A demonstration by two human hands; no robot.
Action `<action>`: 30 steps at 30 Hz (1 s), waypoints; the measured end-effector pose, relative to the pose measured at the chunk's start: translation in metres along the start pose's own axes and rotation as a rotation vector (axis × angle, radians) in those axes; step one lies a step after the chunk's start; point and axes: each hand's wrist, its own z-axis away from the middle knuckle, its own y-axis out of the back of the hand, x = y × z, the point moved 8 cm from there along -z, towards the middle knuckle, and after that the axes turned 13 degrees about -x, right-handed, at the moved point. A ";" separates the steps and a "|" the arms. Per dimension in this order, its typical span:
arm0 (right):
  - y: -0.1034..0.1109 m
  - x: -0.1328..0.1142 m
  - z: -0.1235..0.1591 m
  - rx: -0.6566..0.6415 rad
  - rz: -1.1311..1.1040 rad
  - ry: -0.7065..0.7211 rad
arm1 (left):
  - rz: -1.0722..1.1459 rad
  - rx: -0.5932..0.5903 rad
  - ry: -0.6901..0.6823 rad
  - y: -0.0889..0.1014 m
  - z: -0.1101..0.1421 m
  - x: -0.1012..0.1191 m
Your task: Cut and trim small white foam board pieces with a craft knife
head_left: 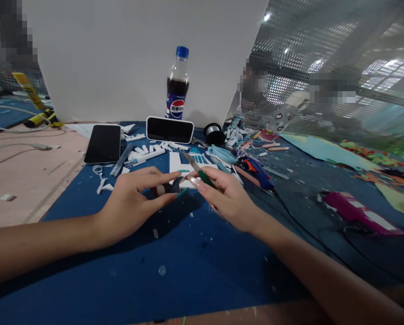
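Observation:
My left hand is closed, pinching a small dark grey piece between thumb and fingertips; its exact kind is hard to make out. Beside it, my right hand grips a knife by its green handle. The bare blade points up and to the left, above the small piece. Just behind both hands lie white flat pieces and a sheet of teal dots on the blue mat.
Behind stand a cola bottle and a propped phone. A black phone lies left, near white offcuts. To the right are a wire spool, a blue corded tool and a magenta device.

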 end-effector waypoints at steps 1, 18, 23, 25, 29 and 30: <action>0.000 0.000 0.000 -0.003 0.009 0.003 | -0.012 -0.001 -0.007 0.000 0.000 0.001; -0.006 0.000 -0.001 -0.027 -0.119 -0.009 | -0.053 -0.059 0.037 -0.006 0.000 -0.008; -0.007 0.001 0.000 -0.013 -0.111 -0.030 | -0.052 -0.066 0.034 -0.006 0.002 -0.008; -0.006 0.000 0.000 -0.007 -0.093 -0.017 | -0.059 -0.060 0.026 -0.006 0.002 -0.008; -0.005 0.001 0.000 -0.011 -0.099 -0.024 | -0.086 -0.046 0.015 -0.005 0.001 -0.006; -0.005 0.002 0.001 -0.012 -0.108 -0.031 | -0.087 -0.044 0.011 -0.005 0.001 -0.005</action>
